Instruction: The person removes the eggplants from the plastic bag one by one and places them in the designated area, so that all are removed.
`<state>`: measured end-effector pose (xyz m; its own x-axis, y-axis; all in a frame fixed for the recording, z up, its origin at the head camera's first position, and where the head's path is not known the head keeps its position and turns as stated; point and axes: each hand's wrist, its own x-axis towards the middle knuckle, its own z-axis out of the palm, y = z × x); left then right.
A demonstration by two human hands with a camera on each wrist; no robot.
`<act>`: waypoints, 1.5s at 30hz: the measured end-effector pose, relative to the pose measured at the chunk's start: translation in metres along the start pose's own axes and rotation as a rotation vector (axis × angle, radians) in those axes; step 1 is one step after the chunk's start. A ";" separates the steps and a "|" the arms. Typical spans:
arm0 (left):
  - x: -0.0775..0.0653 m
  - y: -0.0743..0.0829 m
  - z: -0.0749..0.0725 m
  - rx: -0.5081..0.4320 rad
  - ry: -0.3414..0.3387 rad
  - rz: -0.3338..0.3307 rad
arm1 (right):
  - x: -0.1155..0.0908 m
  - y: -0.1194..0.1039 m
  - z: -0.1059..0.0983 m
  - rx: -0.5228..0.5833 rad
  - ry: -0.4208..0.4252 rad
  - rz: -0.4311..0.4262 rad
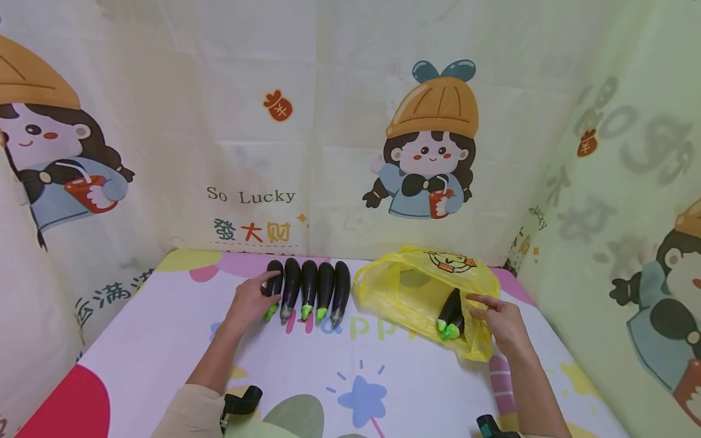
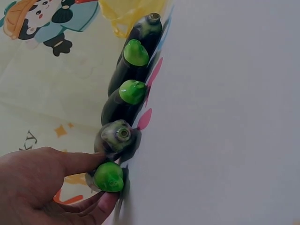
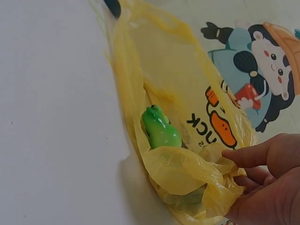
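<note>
Several dark eggplants [image 1: 309, 286] lie side by side in a row on the table, some with bright green caps and some with greyish ones. At the row's left end, my left hand [image 1: 252, 302] grips the outermost eggplant [image 2: 108, 177] between thumb and fingers. To the right lies a yellow plastic bag [image 1: 383, 286] with its mouth spread toward me. Two eggplants [image 1: 451, 315] with green caps show inside it. My right hand [image 1: 501, 321] pinches the bag's right edge, and in the right wrist view crumpled film [image 3: 220, 187] sits between thumb and fingers.
The table [image 1: 219, 365] has a white cover printed with coloured shapes and letters. Behind it hangs a cream curtain [image 1: 328, 152] with cartoon figures, and more curtain [image 1: 591, 243] closes off the right side.
</note>
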<state>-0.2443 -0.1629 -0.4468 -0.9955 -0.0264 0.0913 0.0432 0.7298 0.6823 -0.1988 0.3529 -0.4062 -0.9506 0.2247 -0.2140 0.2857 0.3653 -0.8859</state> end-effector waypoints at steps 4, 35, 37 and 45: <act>0.001 -0.003 0.002 0.002 -0.001 -0.011 | 0.001 0.000 0.000 0.002 0.000 0.003; 0.000 -0.002 0.002 -0.033 -0.058 -0.058 | 0.001 0.003 0.001 -0.004 -0.001 0.023; 0.000 -0.001 0.001 -0.034 -0.059 -0.052 | 0.001 0.003 0.001 -0.002 -0.001 0.024; 0.000 -0.001 -0.001 -0.045 -0.055 -0.029 | 0.004 0.004 0.001 -0.017 0.003 0.009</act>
<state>-0.2446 -0.1645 -0.4469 -0.9995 -0.0086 0.0317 0.0166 0.6980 0.7159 -0.2016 0.3544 -0.4105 -0.9476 0.2305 -0.2212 0.2967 0.3786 -0.8767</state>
